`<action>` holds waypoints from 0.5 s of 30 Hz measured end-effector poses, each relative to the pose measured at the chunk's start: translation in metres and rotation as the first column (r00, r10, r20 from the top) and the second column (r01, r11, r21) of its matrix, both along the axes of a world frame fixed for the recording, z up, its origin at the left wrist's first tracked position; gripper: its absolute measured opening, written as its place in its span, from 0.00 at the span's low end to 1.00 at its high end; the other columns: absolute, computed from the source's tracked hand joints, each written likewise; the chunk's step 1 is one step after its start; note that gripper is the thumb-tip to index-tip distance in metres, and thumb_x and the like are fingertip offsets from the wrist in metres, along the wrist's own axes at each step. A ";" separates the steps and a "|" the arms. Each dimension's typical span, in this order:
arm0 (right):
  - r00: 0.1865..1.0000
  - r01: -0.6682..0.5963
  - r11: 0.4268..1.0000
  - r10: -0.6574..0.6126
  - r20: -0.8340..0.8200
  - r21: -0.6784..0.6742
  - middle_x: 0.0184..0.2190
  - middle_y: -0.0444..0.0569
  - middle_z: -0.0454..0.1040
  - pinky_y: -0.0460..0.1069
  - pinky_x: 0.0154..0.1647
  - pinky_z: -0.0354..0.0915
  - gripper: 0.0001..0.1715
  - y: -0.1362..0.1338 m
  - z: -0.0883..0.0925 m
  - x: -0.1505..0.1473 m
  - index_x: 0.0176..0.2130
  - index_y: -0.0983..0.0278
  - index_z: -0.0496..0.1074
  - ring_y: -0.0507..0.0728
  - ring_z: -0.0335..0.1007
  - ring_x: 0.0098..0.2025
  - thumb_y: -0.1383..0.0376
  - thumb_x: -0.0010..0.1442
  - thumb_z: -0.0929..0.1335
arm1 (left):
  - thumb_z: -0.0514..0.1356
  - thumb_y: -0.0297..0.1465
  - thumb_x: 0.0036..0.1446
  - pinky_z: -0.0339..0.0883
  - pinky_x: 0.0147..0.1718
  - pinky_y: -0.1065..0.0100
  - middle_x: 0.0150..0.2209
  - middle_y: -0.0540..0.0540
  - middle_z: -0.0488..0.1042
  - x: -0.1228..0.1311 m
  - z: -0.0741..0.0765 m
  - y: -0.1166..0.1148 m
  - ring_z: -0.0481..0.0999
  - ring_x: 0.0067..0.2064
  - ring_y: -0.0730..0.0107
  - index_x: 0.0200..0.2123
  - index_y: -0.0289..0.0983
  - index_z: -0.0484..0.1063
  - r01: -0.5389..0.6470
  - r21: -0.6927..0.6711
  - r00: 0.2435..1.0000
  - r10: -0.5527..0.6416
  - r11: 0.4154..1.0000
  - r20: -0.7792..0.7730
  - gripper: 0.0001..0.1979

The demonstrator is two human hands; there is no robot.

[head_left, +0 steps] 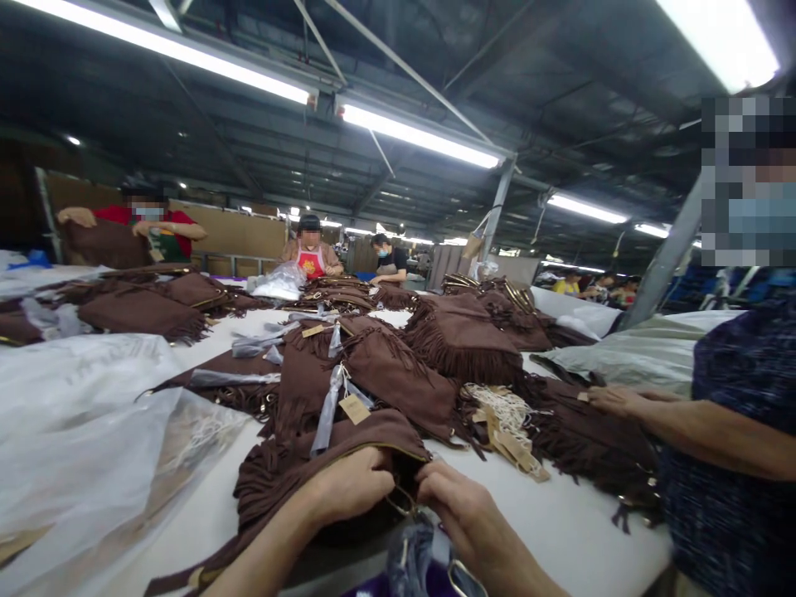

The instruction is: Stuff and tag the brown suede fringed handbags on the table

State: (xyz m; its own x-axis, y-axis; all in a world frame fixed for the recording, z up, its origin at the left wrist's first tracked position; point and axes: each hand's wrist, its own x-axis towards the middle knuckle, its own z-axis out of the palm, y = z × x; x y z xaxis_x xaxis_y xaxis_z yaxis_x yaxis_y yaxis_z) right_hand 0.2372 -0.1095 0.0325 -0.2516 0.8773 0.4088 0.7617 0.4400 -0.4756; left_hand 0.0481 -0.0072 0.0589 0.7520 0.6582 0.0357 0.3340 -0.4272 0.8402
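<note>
A dark brown fringed bag [283,464] lies in front of me with its gold zipper edge parted. My left hand [354,481] is closed on the near side of the opening, its fingertips partly inside. At the right end of the opening, my right hand [457,502] pinches the edge beside the zipper. A metal ring [401,500] shows between the two hands. Just beyond, a tan paper tag [354,409] and a plastic-wrapped strip [326,414] rest on another brown bag [398,377]. Below my hands is a clear plastic-wrapped bundle [410,555].
Fringed bags [463,332] are heaped across the white table [597,531]. White plastic sheeting [80,439] covers the left side. White strings with tags [503,423] lie right of centre. A co-worker [734,398] at right handles a bag; several people work beyond.
</note>
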 end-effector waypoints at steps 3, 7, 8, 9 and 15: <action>0.967 0.179 0.983 -0.185 0.176 0.049 0.36 0.47 0.71 0.44 0.36 0.64 0.16 0.002 -0.005 -0.003 0.34 0.60 0.67 0.54 0.71 0.37 0.78 0.60 0.57 | 0.50 0.28 0.41 0.50 0.25 0.69 0.21 0.54 0.62 0.001 0.013 -0.008 0.61 0.27 0.69 0.21 0.38 0.63 0.025 0.014 0.997 -0.024 1.000 -0.068 0.03; 0.791 0.410 0.909 -0.396 0.467 0.076 0.39 0.48 0.73 0.44 0.28 0.59 0.22 0.002 -0.012 -0.004 0.39 0.59 0.69 0.54 0.74 0.32 0.81 0.54 0.58 | 0.51 0.28 0.43 0.49 0.25 0.70 0.22 0.55 0.61 0.001 0.013 -0.009 0.59 0.27 0.72 0.22 0.38 0.63 0.055 0.066 0.998 -0.055 0.996 0.004 0.03; 0.771 0.439 0.897 -0.405 0.492 0.050 0.39 0.48 0.74 0.45 0.27 0.59 0.23 0.001 -0.012 -0.002 0.40 0.59 0.70 0.55 0.75 0.32 0.81 0.53 0.59 | 0.51 0.29 0.44 0.49 0.25 0.71 0.22 0.55 0.61 0.002 0.011 -0.008 0.59 0.27 0.72 0.22 0.37 0.63 0.068 0.039 0.996 -0.070 0.997 0.050 0.03; 0.772 0.455 0.890 -0.399 0.495 0.008 0.38 0.48 0.75 0.45 0.28 0.59 0.23 -0.001 -0.012 0.000 0.40 0.60 0.71 0.56 0.75 0.33 0.81 0.52 0.59 | 0.52 0.30 0.44 0.50 0.25 0.71 0.23 0.55 0.61 0.003 0.007 -0.006 0.59 0.27 0.72 0.23 0.37 0.64 0.081 -0.009 0.991 -0.080 0.997 0.106 0.03; 0.964 0.248 0.907 -0.197 0.178 -0.339 0.29 0.43 0.76 0.45 0.35 0.60 0.14 -0.019 0.009 0.012 0.31 0.61 0.72 0.54 0.71 0.35 0.77 0.51 0.62 | 0.55 0.33 0.46 0.52 0.23 0.73 0.22 0.53 0.68 0.015 -0.009 -0.004 0.62 0.23 0.76 0.26 0.35 0.69 0.093 -0.281 0.972 -0.027 0.955 0.233 0.08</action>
State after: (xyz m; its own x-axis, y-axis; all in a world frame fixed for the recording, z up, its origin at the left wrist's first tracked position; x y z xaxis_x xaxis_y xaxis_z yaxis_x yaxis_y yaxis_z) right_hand 0.2488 -0.1286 0.0420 -0.0640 0.9973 0.0349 0.8886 0.0728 -0.4528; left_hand 0.0629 -0.0108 0.0495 0.7848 0.6193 0.0236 0.1044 -0.1696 0.9800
